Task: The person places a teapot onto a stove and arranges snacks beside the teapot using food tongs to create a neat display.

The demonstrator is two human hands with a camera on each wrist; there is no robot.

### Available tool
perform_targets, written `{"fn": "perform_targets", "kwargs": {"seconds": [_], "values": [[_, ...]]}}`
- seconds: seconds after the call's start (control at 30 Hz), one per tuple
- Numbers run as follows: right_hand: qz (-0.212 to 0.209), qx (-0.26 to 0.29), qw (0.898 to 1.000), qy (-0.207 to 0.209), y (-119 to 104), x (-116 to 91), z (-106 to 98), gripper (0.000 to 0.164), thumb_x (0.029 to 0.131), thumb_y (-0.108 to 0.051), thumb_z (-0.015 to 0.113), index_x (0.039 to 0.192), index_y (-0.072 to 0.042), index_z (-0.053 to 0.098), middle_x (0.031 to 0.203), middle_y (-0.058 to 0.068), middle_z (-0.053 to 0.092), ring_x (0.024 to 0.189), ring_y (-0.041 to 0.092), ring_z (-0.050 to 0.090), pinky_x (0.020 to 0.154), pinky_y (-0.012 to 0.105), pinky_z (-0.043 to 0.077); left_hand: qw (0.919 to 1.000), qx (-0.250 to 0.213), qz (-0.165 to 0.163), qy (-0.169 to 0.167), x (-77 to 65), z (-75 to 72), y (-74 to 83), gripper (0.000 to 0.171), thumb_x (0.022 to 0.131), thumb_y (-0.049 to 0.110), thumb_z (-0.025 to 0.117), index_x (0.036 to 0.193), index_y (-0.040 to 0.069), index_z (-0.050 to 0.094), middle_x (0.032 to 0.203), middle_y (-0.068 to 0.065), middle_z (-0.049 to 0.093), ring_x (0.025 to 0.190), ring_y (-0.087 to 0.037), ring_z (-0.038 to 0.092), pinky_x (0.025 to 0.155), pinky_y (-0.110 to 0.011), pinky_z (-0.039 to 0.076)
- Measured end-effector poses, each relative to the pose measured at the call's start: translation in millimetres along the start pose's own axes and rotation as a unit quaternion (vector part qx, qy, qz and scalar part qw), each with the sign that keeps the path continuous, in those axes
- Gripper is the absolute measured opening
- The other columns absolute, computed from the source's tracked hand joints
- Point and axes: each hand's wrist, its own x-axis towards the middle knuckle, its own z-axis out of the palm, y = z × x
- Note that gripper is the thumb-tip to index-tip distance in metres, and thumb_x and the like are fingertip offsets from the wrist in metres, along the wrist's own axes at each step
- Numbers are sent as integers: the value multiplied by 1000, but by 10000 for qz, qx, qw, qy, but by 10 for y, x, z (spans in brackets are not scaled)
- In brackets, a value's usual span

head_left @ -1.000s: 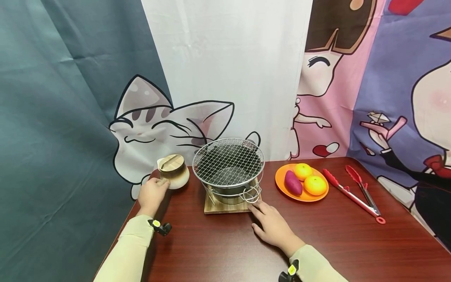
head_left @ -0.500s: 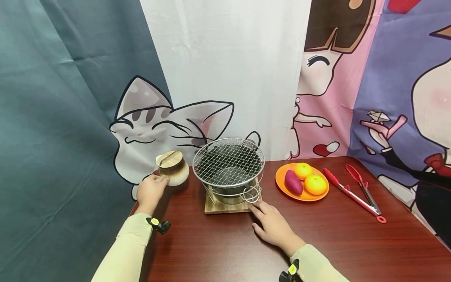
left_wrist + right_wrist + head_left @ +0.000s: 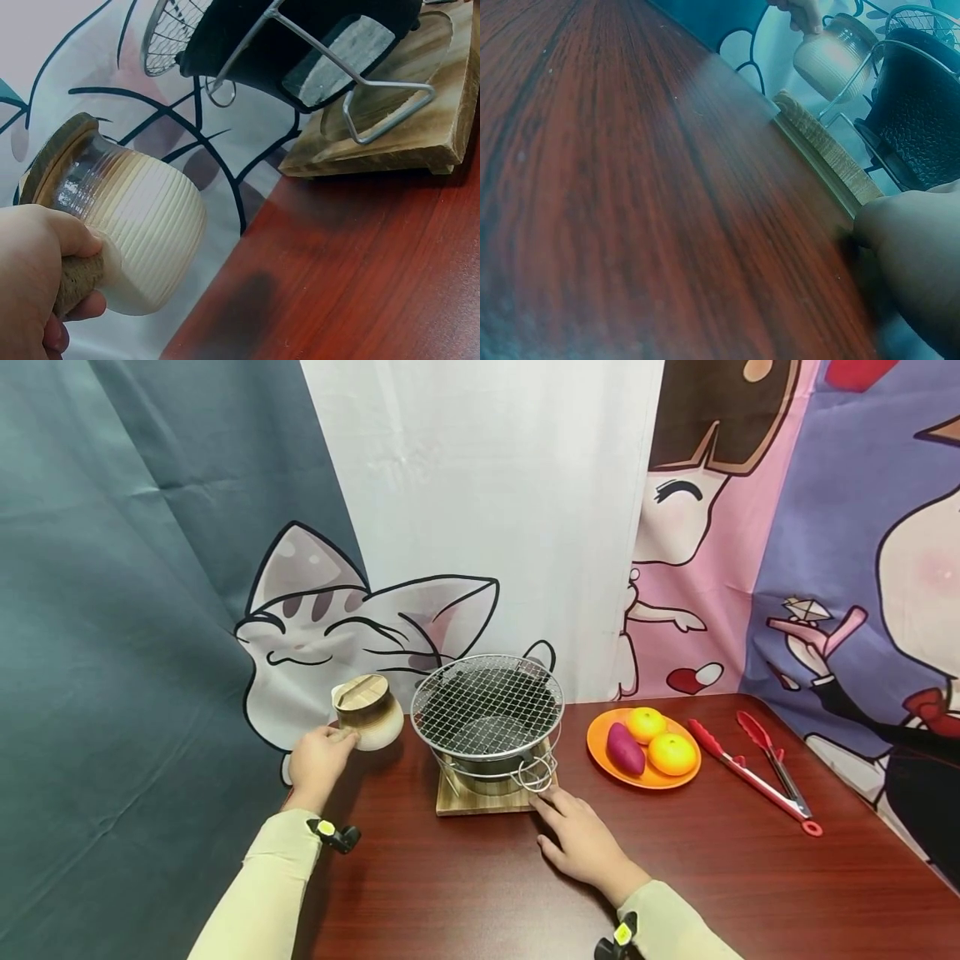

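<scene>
My left hand (image 3: 318, 766) grips the stubby brown side handle (image 3: 79, 283) of a small ribbed teapot (image 3: 378, 728), cream below and brown above, with a wooden lid (image 3: 363, 692). In the left wrist view the teapot hangs above the tabletop, its shadow on the wood below. To its right, a black tabletop stove (image 3: 247, 56) with a round wire grill net (image 3: 487, 706) stands on a square wooden base (image 3: 463, 802). My right hand (image 3: 583, 845) rests its fingertips at the base's front right corner, fingers fairly straight, near the wire ring handle (image 3: 534, 773).
Right of the stove is an orange plate (image 3: 651, 783) with a purple sweet potato (image 3: 625, 749) and two mandarins (image 3: 671, 754). Red-handled tongs (image 3: 757, 782) lie spread farther right. A printed cloth backdrop (image 3: 480, 510) borders the red-brown table (image 3: 450, 893) behind and left.
My left hand has raised the teapot off the table and a little higher, moving slightly leftward. The right hand, stove, plate and tongs stay where they were.
</scene>
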Motion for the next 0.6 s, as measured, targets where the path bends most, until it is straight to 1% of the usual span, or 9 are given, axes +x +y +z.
{"fn": "perform_targets", "kwargs": {"seconds": [0.17, 0.4, 0.6], "values": [[-30, -64, 10000, 14, 9, 0, 4, 59, 82, -29, 76, 135, -7, 63, 136, 12, 57, 127, 30, 54, 98, 53, 48, 10000, -87, -19, 10, 18, -34, 21, 36, 86, 40, 72, 101, 7, 76, 102, -16, 75, 95, -40, 68, 77, -55, 51], [-2, -77, 10000, -4, 14, 0, 10, 60, 82, -29, 76, 136, -7, 63, 136, 12, 57, 127, 30, 54, 99, 53, 48, 9999, 8, -136, -107, 11, -79, 47, 40, 87, 43, 71, 105, 8, 76, 107, -17, 74, 99, -40, 68, 78, -56, 51], [31, 46, 10000, -31, 3, 0, 7, 60, 82, -28, 76, 136, -6, 62, 136, 14, 57, 127, 32, 54, 99, 55, 47, 9997, 82, -57, -211, 22, -145, 94, 43, 89, 44, 69, 110, 7, 75, 111, -17, 73, 104, -42, 67, 80, -57, 51]]}}
